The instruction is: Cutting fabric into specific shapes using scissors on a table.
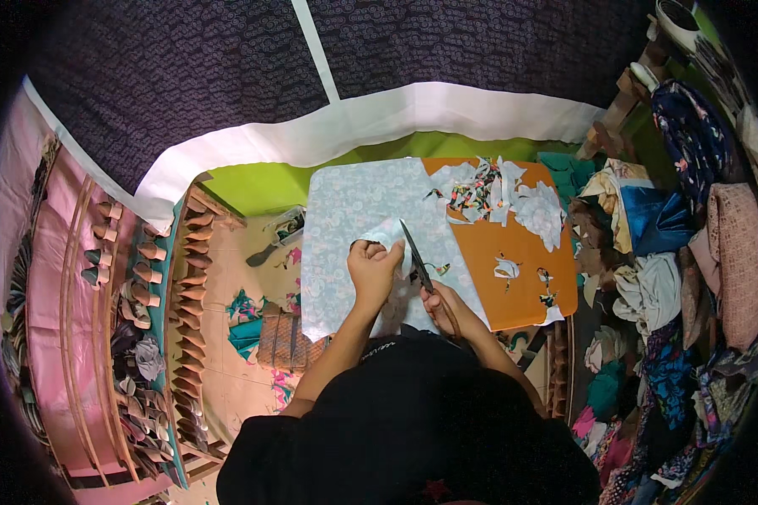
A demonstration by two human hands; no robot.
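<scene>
Black shirt (408, 421), scissor blades (417, 257) beyond right grip (448, 308)

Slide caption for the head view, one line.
Left hand pinching pale fabric, right hand holding dark scissors, over an orange tabletop.

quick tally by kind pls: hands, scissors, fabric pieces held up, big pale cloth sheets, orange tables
Hands: 2, left hand and right hand
Scissors: 1 pair
Held fabric piece: 1
Pale cloth sheet: 1
Orange table: 1
Total: 6
Loose scraps overlap too much to count
</scene>
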